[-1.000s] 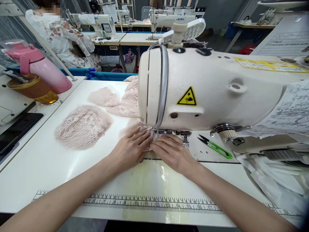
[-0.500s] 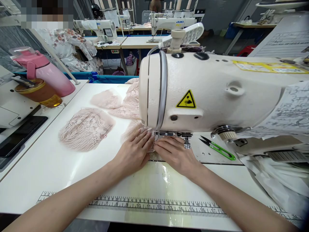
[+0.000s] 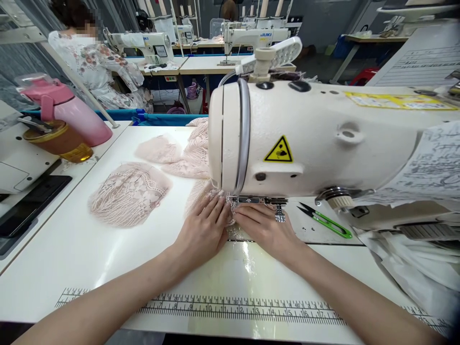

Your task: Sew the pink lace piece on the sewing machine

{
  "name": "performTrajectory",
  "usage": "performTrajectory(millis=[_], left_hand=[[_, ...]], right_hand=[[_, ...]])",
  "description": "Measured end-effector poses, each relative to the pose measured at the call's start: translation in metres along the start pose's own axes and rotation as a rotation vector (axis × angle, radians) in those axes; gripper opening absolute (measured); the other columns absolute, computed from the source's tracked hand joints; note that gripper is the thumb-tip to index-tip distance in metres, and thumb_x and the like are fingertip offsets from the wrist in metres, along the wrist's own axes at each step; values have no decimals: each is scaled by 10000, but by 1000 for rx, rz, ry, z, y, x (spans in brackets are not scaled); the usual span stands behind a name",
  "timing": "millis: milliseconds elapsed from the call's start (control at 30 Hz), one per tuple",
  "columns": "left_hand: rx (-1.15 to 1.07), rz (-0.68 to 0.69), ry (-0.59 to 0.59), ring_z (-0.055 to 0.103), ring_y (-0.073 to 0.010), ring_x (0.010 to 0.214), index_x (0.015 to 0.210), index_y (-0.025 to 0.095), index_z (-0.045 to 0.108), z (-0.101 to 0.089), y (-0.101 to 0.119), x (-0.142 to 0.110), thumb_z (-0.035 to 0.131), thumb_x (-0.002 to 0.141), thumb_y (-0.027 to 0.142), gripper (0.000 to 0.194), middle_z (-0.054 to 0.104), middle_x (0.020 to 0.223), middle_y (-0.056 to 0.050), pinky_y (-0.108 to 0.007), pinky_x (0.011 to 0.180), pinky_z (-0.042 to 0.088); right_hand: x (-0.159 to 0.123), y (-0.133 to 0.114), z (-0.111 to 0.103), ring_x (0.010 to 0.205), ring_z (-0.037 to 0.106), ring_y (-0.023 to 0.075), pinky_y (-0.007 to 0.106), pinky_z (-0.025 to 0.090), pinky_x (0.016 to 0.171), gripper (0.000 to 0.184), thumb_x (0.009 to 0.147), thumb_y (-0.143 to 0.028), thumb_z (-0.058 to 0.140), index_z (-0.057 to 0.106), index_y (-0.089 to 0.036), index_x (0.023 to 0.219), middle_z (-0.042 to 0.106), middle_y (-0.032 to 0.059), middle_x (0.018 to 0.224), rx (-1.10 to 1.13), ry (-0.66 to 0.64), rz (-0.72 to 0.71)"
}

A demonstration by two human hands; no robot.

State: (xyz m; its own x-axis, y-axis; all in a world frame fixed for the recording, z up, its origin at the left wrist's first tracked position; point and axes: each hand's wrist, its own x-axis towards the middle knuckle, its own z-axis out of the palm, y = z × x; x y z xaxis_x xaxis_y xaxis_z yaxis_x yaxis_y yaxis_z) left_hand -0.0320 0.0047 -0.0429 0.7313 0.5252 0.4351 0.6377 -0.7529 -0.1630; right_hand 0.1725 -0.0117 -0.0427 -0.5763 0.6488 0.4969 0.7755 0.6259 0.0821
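Observation:
Under the head of the sewing machine (image 3: 316,139), a piece of pale pink lace fabric (image 3: 197,194) lies on the bed. My left hand (image 3: 205,221) rests flat on it with fingers stretched forward, just left of the presser area. On the other side, my right hand (image 3: 268,225) has its fingers drawn together at the lace edge, close by the metal attachment (image 3: 251,200); its thumb is hidden. A strip of lace shows between the two hands. The needle cannot be made out. Green-handled thread snips (image 3: 325,221) lie to the right.
Left on the table are a cut lace piece (image 3: 129,194) and more lace (image 3: 190,155). A pink bottle (image 3: 74,112), an amber cup (image 3: 59,140) and a phone (image 3: 32,203) stand or lie farther left. A printed ruler (image 3: 230,309) runs along the front. A person (image 3: 97,72) sits beyond.
Both my hands have shifted very slightly to the right by the machine's head. The lace under them has moved a little with them. The view has shifted slightly.

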Motion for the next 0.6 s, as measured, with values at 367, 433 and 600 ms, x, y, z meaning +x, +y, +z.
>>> performTrajectory(millis=[367, 433, 600], left_hand=[[19, -27, -8, 583, -329, 1209, 1238, 8, 601, 4, 3, -2, 447, 938, 254, 418, 629, 1259, -199, -475, 1040, 472], [15, -28, -5, 580, -329, 1212, 1241, 10, 599, 4, 4, -2, 445, 941, 251, 415, 626, 1262, -201, -481, 1043, 465], [22, -30, -16, 573, -330, 1221, 1250, 14, 593, 3, 4, -2, 433, 939, 237, 415, 623, 1268, -199, -482, 1037, 469]], right_hand=[[-5, 2, 4, 775, 629, 126, 354, 386, 751, 257, 868, -96, 593, 673, -274, 1036, 701, -110, 1158, -144, 77, 68], [-6, 3, 6, 770, 632, 128, 350, 397, 767, 231, 886, -122, 591, 675, -270, 1043, 707, -87, 1152, -130, 66, 71], [-7, 7, 7, 769, 655, 130, 341, 427, 781, 223, 889, -138, 599, 682, -272, 1047, 722, -60, 1114, -64, 65, 94]])
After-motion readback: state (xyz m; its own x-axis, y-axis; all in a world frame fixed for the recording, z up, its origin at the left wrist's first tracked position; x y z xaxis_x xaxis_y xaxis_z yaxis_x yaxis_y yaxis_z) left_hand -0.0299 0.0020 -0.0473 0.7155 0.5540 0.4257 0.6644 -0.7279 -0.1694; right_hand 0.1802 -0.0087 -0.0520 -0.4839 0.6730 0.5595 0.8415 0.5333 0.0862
